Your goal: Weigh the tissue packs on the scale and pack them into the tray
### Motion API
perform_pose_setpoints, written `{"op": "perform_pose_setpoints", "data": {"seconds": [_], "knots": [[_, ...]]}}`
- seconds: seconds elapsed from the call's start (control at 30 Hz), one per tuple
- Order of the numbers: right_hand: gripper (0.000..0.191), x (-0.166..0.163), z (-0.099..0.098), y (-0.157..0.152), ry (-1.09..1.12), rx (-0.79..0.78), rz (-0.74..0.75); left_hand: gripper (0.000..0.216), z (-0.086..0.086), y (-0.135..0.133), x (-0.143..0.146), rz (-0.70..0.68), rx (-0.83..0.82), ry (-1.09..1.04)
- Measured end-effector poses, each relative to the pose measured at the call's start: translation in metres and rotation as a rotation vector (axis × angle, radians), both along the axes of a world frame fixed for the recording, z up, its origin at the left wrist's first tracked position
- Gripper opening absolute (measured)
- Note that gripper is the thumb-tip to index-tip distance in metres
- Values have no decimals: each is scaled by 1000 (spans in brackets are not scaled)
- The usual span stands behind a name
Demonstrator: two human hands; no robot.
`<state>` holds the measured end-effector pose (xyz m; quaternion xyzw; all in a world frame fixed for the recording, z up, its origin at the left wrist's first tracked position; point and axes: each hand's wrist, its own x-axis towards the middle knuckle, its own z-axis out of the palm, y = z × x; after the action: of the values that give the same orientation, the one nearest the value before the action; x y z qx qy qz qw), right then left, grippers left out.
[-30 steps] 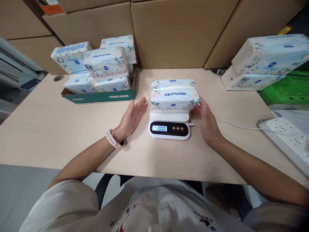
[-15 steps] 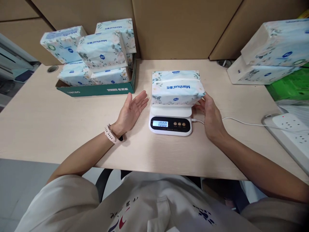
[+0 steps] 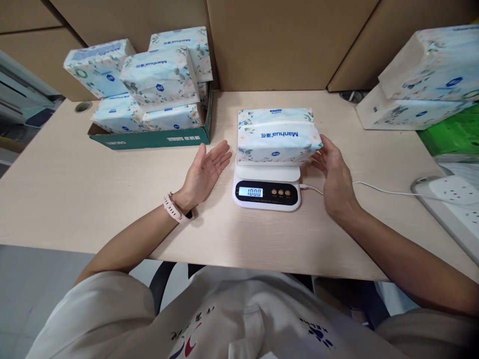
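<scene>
A floral tissue pack [image 3: 277, 136] lies on a white digital scale [image 3: 267, 189] at the middle of the table; the display reads 100.0. My left hand [image 3: 204, 172] rests palm up and open on the table just left of the scale, touching nothing, with a pale watch on its wrist. My right hand [image 3: 335, 174] is open with fingers spread at the pack's right end, close to it or just touching it; I cannot tell which.
A green tray box [image 3: 149, 139] at the back left holds several tissue packs [image 3: 157, 75]. Two more packs [image 3: 426, 80] are stacked at the right. A white cable [image 3: 381, 191] runs from the scale to a power strip [image 3: 454, 192]. Cardboard boxes [image 3: 269, 40] line the back.
My right hand has drawn slightly back from the pack's right end and opened its fingers. The view has shifted a little. The left hand and the scale reading are unchanged.
</scene>
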<state>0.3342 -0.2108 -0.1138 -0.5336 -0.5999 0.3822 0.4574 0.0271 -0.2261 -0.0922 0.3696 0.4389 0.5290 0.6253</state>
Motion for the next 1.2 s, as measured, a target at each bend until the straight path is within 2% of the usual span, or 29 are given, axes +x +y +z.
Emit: {"op": "perform_pose_setpoints", "data": {"seconds": [0.27, 0.47, 1.0, 1.2], "knots": [[78, -1, 5, -1, 27, -51, 24, 74, 0, 0, -1, -8, 6, -3], [71, 0, 4, -2, -6, -36, 29, 75, 0, 0, -1, -2, -2, 1], [73, 0, 2, -3, 14, -40, 48, 77, 0, 1, -1, 6, -9, -2], [82, -3, 4, -4, 32, -39, 34, 75, 0, 0, -2, -5, -3, -19]]}}
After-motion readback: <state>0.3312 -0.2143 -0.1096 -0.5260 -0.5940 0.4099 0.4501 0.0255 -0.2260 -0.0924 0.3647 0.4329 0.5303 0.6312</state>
